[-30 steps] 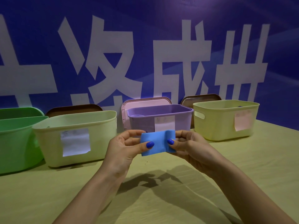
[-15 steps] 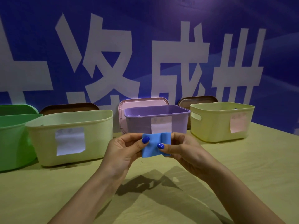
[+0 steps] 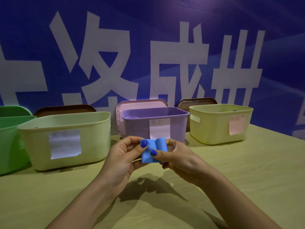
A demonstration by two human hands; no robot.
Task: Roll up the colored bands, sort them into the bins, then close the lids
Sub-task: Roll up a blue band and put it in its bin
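Pinching the blue band (image 3: 149, 153) between both thumbs and fingers above the table (image 3: 247, 171), the left hand (image 3: 123, 156) steadies the flat end while the right hand (image 3: 178, 157) curls the roll, near the purple bin (image 3: 137, 128); all 4 bins stand open, likely to receive rolls.

- Two hands hold a blue band (image 3: 149, 154) up over the tabletop (image 3: 231, 171).
- The left hand (image 3: 123, 156) pinches the band's left side, and the right hand (image 3: 177, 157) pinches its right side.
- The right part of the band is rolled into a little tube.
- Four bins stand in a row behind: a green bin (image 3: 9, 142), a pale bin (image 3: 66, 139), a purple bin (image 3: 155, 123) and a yellow bin (image 3: 219, 123).
- All the bins are open, and each lid leans on the blue wall (image 3: 165, 14) behind its bin, like the pink lid (image 3: 142, 103).
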